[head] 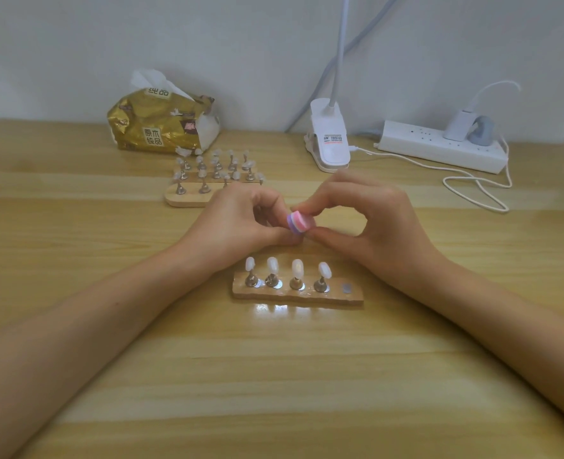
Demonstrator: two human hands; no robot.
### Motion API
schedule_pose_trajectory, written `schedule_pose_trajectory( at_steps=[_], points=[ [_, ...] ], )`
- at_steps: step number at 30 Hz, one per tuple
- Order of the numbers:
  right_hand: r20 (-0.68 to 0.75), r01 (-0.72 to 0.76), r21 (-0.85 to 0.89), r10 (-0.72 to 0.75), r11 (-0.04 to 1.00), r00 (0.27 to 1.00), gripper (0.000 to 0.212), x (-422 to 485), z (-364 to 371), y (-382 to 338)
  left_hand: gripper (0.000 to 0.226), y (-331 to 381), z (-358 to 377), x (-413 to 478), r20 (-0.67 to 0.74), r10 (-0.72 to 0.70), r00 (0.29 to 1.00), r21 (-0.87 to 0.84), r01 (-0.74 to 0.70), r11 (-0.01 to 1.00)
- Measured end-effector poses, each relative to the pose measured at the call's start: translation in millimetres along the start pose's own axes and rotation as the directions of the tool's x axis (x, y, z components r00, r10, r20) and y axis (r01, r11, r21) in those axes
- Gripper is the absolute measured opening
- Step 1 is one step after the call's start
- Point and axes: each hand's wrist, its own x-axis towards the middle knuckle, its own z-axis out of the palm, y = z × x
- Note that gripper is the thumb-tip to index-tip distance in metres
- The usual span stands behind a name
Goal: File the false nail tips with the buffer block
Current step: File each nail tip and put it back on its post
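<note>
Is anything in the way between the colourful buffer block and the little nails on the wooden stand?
Nothing visible. The buffer block, pinched between both hands, hangs above the near stand; open air separates it from the four nail tips.

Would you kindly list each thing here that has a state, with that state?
Buffer block: off the table, pinched by the right hand.
Left hand: closed; what it holds is hidden.
Near wooden stand: four nail tips upright, fifth spot empty.
Far stand: full of tips.
Tissue pack: open.
Power strip: one adapter plugged in.
</note>
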Motion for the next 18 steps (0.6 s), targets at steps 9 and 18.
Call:
schedule_pose_trajectory(
  at_steps=[9, 18],
  points=[
    [0.004, -0.039, 0.011, 0.039, 0.999, 0.999, 0.007, -0.2, 0.6, 1.5, 0.018, -1.0, 0.0, 0.4, -0.005, -0.005, 1.0, -0.013, 0.005, 1.0],
    [0.018, 0.021, -0.029, -0.021, 0.999, 1.0, 0.007, -0.6, -0.7, 0.7, 0.021, -1.8, 0.5, 0.8, -0.013, 0.017, 1.0, 0.018, -0.017, 1.0]
  ],
)
